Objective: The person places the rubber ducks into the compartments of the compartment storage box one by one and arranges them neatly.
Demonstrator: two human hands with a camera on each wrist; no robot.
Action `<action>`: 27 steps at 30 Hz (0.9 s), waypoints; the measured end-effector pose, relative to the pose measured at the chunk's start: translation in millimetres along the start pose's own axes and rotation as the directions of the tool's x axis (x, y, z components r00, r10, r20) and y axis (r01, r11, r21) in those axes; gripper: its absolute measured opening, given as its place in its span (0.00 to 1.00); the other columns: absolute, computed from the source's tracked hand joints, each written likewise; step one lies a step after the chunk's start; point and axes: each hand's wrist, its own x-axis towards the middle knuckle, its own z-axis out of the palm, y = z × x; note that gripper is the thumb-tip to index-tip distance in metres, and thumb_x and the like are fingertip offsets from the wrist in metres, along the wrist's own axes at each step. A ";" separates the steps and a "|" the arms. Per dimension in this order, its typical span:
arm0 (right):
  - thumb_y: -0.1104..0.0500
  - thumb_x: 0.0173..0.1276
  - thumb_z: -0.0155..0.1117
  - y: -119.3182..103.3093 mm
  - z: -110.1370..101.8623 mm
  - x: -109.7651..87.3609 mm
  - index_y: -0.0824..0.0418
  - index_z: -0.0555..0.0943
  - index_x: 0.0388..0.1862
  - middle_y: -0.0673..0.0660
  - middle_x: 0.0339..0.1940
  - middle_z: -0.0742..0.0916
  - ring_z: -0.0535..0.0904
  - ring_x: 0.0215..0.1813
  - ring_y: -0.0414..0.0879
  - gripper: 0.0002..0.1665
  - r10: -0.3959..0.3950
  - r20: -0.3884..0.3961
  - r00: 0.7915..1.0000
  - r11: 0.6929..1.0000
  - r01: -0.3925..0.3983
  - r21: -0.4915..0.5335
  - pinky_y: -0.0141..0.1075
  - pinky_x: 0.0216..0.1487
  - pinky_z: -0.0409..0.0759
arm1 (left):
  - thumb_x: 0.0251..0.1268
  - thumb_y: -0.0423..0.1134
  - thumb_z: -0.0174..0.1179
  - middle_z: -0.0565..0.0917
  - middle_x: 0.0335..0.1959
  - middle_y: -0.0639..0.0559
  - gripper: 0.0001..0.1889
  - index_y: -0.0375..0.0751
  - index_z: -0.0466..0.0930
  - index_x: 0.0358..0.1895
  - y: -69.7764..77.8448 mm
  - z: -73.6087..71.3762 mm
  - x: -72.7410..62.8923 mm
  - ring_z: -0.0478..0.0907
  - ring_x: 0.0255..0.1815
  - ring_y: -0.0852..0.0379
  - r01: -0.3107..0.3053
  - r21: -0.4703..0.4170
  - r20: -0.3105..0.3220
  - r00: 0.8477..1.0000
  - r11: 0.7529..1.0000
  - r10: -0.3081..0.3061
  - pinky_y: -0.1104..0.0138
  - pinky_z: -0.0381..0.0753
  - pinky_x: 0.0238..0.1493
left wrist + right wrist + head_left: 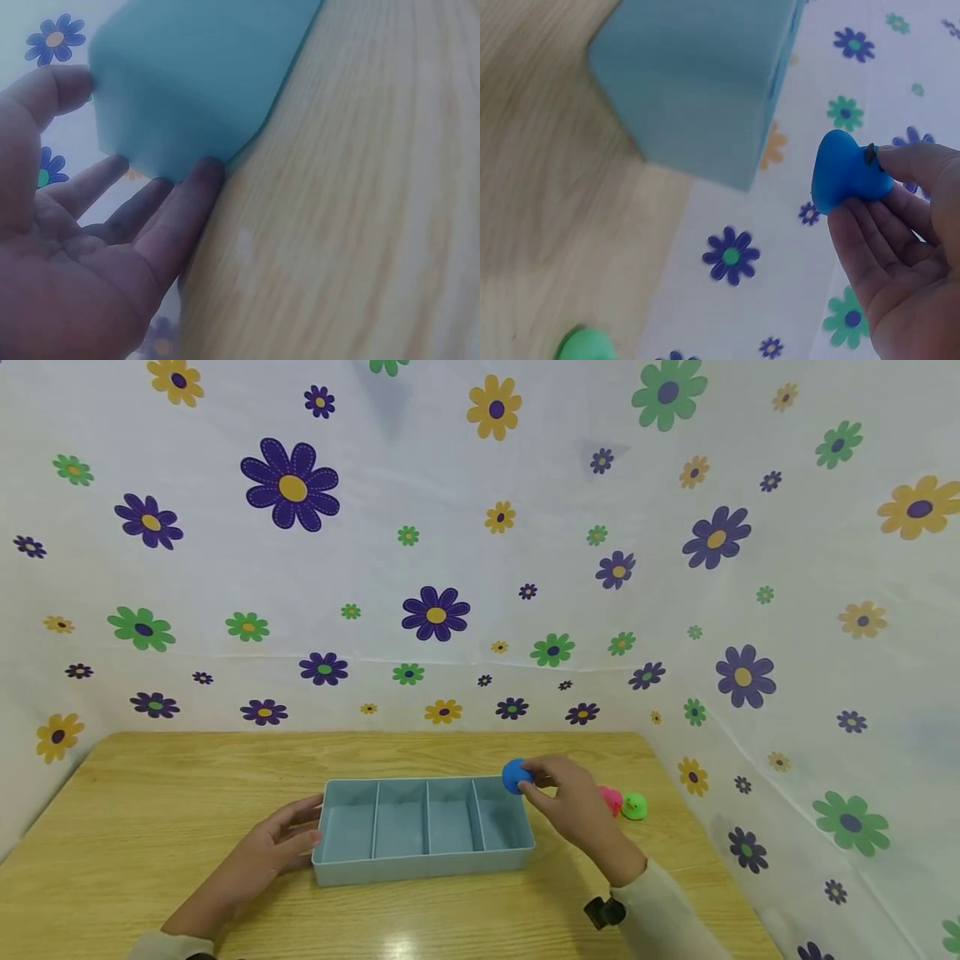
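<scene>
My right hand (573,802) pinches a blue rubber duck (845,174) between thumb and fingers, raised at the far right corner of a blue-grey tray (420,866). This long tray has several compartments in a row, and their floors look bare. In the head view the duck (516,776) overlaps the rim of the rightmost compartment. At the tray's left end is my left hand (268,849), fingers spread and fairly straight. Its fingertips (204,174) rest against the tray's end wall (180,97), the thumb by the rim.
A pink rubber duck (613,799), partly hidden behind my right hand, and a green rubber duck (634,807) sit on the wooden table (187,793) right of the tray. White flowered cloth (360,568) rises behind the table and along its right side.
</scene>
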 end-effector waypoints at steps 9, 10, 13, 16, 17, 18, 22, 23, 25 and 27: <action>0.62 0.69 0.74 -38.6 19.6 13.7 0.62 0.86 0.53 0.54 0.48 0.88 0.86 0.47 0.45 0.15 -0.079 0.045 0.996 0.991 0.073 0.109 0.44 0.52 0.88 | 0.80 0.42 0.57 0.58 0.78 0.28 0.36 0.38 0.51 0.83 -2.1 -2.2 -0.2 0.64 0.75 0.30 -0.014 0.008 0.003 1.000 1.000 0.014 0.56 0.85 0.57; 0.61 0.69 0.73 -42.3 22.7 15.0 0.62 0.86 0.53 0.54 0.48 0.88 0.86 0.47 0.45 0.15 -0.085 0.054 0.995 0.990 0.078 0.118 0.45 0.52 0.88 | 0.80 0.42 0.57 0.58 0.78 0.28 0.36 0.38 0.51 0.83 -2.0 -2.2 -0.3 0.64 0.75 0.30 -0.015 0.009 0.002 1.000 1.000 0.015 0.56 0.85 0.57; 0.60 0.70 0.73 -54.2 32.5 19.2 0.62 0.85 0.54 0.54 0.49 0.88 0.86 0.47 0.45 0.15 -0.106 0.079 0.991 0.986 0.094 0.139 0.45 0.52 0.88 | 0.80 0.42 0.57 0.58 0.78 0.28 0.36 0.38 0.51 0.83 -1.2 -1.9 -1.0 0.64 0.75 0.30 -0.014 0.014 0.002 1.000 1.000 0.014 0.57 0.85 0.57; 0.59 0.71 0.72 -67.2 43.0 22.8 0.62 0.85 0.55 0.54 0.49 0.88 0.86 0.47 0.44 0.15 -0.137 0.101 0.985 0.980 0.120 0.161 0.44 0.51 0.88 | 0.80 0.42 0.57 0.58 0.79 0.28 0.36 0.38 0.51 0.83 -0.6 -1.4 -1.7 0.63 0.75 0.30 -0.014 0.014 0.001 1.000 1.000 0.014 0.57 0.85 0.57; 0.59 0.72 0.72 -71.8 46.6 24.0 0.62 0.85 0.55 0.55 0.49 0.88 0.86 0.47 0.44 0.16 -0.150 0.108 0.983 0.977 0.130 0.169 0.44 0.51 0.88 | 0.80 0.42 0.57 0.58 0.79 0.28 0.36 0.38 0.51 0.83 -0.4 -1.2 -1.9 0.63 0.75 0.30 -0.013 0.014 0.000 1.000 1.000 0.013 0.57 0.85 0.57; 0.59 0.72 0.71 -76.4 50.1 25.0 0.62 0.85 0.55 0.55 0.50 0.88 0.85 0.47 0.44 0.15 -0.162 0.117 0.980 0.974 0.140 0.177 0.43 0.51 0.88 | 0.80 0.42 0.57 0.58 0.79 0.28 0.36 0.38 0.51 0.83 -0.3 -1.1 -2.0 0.63 0.75 0.30 -0.013 0.013 -0.001 1.000 1.000 0.013 0.57 0.85 0.57; 0.58 0.73 0.70 -94.8 63.7 29.0 0.62 0.85 0.56 0.55 0.50 0.88 0.85 0.47 0.42 0.15 -0.189 0.164 0.968 0.967 0.154 0.205 0.40 0.52 0.87 | 0.80 0.42 0.57 0.58 0.79 0.29 0.36 0.39 0.51 0.83 0.0 -0.6 -1.7 0.63 0.75 0.30 -0.007 0.005 -0.002 1.000 1.000 0.007 0.56 0.85 0.57; 0.58 0.74 0.69 -98.8 67.0 30.0 0.62 0.85 0.56 0.55 0.50 0.87 0.84 0.47 0.41 0.15 -0.192 0.180 0.965 0.966 0.153 0.210 0.39 0.52 0.87 | 0.80 0.42 0.57 0.58 0.79 0.29 0.36 0.39 0.51 0.83 0.0 -0.6 -1.4 0.63 0.75 0.30 -0.004 0.003 -0.002 1.000 1.000 0.004 0.56 0.85 0.57; 0.57 0.74 0.69 -106.8 73.3 32.0 0.60 0.85 0.56 0.52 0.49 0.87 0.82 0.46 0.38 0.15 -0.190 0.213 0.958 0.966 0.144 0.212 0.36 0.52 0.86 | 0.80 0.43 0.57 0.58 0.79 0.29 0.36 0.39 0.51 0.83 0.1 -0.5 -0.7 0.64 0.75 0.30 0.002 0.000 -0.003 1.000 1.000 -0.002 0.56 0.85 0.58; 0.57 0.75 0.69 -112.8 81.3 33.7 0.60 0.85 0.56 0.51 0.49 0.87 0.81 0.46 0.36 0.15 -0.190 0.240 0.952 0.967 0.138 0.216 0.33 0.52 0.85 | 0.80 0.43 0.58 0.58 0.79 0.29 0.36 0.39 0.52 0.83 -0.2 -0.3 -0.4 0.64 0.75 0.30 0.003 -0.003 -0.003 1.000 1.000 -0.003 0.55 0.85 0.58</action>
